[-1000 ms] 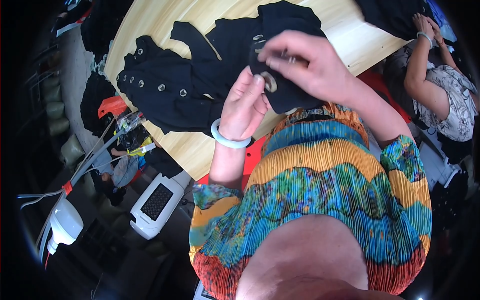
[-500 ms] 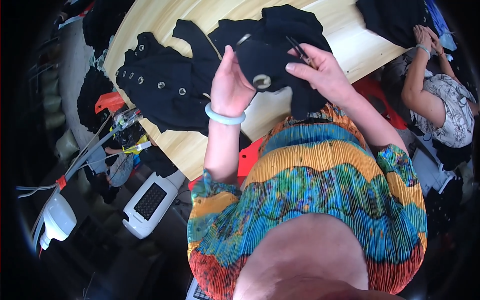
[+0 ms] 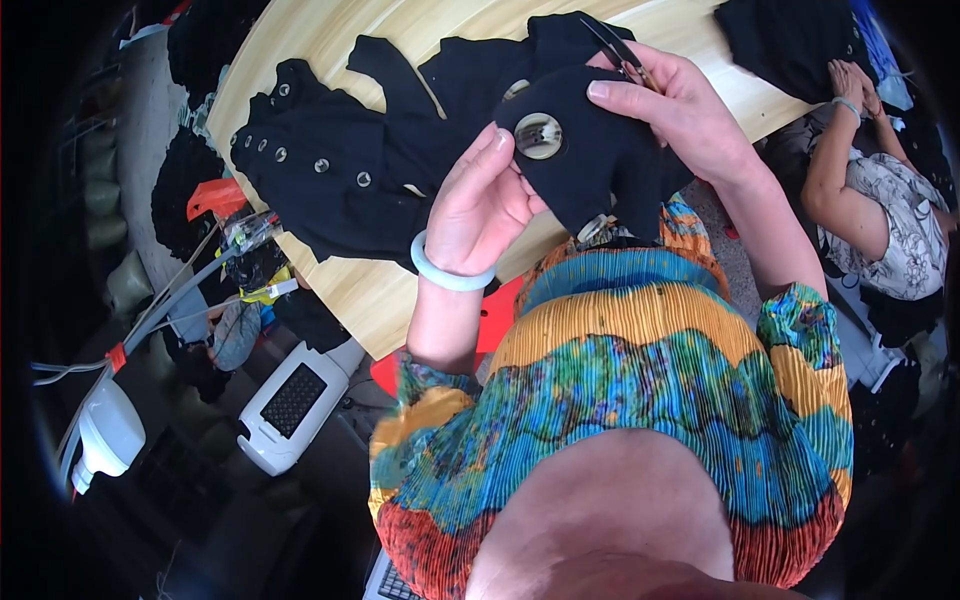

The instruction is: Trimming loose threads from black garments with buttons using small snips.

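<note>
A black buttoned garment point(image 3: 580, 100) is raised off the table between my hands. My left hand point(image 3: 478, 205) is closed on its left edge, the thumb beside a large pale-and-dark round button point(image 3: 540, 136). My right hand point(image 3: 685, 112) grips the upper right of the cloth and also holds thread snips point(image 3: 604, 40), their slim dark blades pointing up and away, slightly apart. A second button point(image 3: 592, 227) shows at the lower hanging edge of the cloth, and another, seen edge-on, near the fold at the top. The fingers behind the cloth are hidden.
Another black garment point(image 3: 320, 140) with several buttons lies on the pale wooden table point(image 3: 300, 30). At the right, a person point(image 3: 850, 170) sits with hands together near more black cloth point(image 3: 770, 40). Left are a lamp bulb point(image 3: 112, 425), cables and a white machine point(image 3: 300, 400).
The held cloth has turned and come up, so the large button now faces me by my left thumb. My right hand has moved up and right with the snips.
</note>
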Demonstrator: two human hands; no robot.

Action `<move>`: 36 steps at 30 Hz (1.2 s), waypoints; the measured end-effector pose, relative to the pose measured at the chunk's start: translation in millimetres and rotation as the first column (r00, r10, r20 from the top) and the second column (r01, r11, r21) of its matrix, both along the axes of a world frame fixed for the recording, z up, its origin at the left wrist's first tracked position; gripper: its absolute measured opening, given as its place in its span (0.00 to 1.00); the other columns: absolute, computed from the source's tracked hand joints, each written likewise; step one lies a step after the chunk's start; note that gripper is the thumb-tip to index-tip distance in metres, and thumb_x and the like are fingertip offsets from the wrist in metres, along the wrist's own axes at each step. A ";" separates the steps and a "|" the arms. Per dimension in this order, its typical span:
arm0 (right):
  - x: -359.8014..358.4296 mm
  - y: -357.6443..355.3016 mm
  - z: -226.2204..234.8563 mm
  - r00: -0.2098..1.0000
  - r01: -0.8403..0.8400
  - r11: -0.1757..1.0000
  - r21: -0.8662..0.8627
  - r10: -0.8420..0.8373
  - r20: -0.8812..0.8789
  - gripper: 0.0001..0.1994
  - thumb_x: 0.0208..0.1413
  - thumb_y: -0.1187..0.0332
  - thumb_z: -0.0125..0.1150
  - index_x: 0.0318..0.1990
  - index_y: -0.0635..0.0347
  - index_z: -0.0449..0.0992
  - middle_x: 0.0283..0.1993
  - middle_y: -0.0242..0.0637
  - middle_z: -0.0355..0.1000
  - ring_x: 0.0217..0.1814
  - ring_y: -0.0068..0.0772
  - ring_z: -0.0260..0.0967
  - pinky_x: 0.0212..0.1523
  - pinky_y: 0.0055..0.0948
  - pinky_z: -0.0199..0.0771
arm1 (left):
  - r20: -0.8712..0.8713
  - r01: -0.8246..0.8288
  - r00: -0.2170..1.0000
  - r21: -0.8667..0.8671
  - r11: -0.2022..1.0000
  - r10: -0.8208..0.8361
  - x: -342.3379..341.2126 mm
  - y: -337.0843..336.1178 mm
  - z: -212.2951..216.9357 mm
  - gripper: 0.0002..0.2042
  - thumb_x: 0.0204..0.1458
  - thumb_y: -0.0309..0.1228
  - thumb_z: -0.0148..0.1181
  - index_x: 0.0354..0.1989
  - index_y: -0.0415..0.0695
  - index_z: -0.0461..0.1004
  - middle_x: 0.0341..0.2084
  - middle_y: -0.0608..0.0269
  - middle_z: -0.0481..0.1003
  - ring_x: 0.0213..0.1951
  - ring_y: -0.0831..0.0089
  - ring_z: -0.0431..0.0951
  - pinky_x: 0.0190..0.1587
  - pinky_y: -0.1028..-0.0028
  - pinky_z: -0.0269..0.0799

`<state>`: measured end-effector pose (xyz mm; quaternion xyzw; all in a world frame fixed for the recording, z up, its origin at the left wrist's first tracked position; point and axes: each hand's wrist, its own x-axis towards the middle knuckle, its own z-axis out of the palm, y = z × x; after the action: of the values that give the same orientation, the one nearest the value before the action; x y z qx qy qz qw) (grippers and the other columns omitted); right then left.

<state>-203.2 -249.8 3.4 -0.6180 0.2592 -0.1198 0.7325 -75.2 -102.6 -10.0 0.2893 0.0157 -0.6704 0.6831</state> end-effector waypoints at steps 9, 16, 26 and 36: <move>2.3 1.6 -19.8 0.984 0.145 0.943 -0.301 -0.104 0.146 0.11 0.49 0.72 0.52 0.40 0.64 0.68 0.32 0.27 0.67 0.32 0.13 0.63 0.37 0.14 0.62 | -0.048 0.016 0.999 -0.016 1.000 -0.017 1.2 -4.3 -4.3 0.14 0.53 0.26 0.39 0.49 0.40 0.58 0.40 0.59 0.68 0.42 0.70 0.70 0.42 0.71 0.68; -1.9 22.8 -11.5 0.976 0.085 0.778 -0.623 0.062 0.210 0.13 0.39 0.75 0.58 0.36 0.63 0.70 0.35 0.35 0.67 0.33 0.26 0.68 0.32 0.19 0.68 | -0.125 -0.044 0.991 -0.052 0.998 0.037 -4.8 -5.5 -17.2 0.12 0.53 0.26 0.39 0.46 0.39 0.61 0.40 0.60 0.68 0.40 0.73 0.70 0.42 0.73 0.67; -1.0 17.2 -14.2 0.980 0.128 0.563 -0.816 0.054 0.191 0.07 0.37 0.79 0.53 0.28 0.63 0.68 0.28 0.35 0.66 0.26 0.34 0.66 0.24 0.24 0.66 | -0.001 0.080 0.997 -0.147 0.986 -0.081 -5.5 -4.5 -21.7 0.11 0.52 0.24 0.40 0.44 0.37 0.62 0.38 0.57 0.68 0.42 0.69 0.70 0.46 0.70 0.66; -18.5 21.3 5.1 0.962 0.243 0.860 -0.448 -0.155 0.225 0.14 0.44 0.71 0.57 0.39 0.64 0.64 0.27 0.32 0.65 0.28 0.17 0.63 0.29 0.17 0.63 | -0.070 -0.065 0.997 -0.308 0.949 0.046 -8.5 3.6 -22.8 0.19 0.51 0.23 0.42 0.52 0.40 0.55 0.48 0.56 0.62 0.50 0.65 0.63 0.51 0.66 0.58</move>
<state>-221.7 -228.4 8.5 -0.7336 0.2171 -0.3101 0.5644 -83.7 -98.9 -32.8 0.1570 -0.0608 -0.6536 0.7379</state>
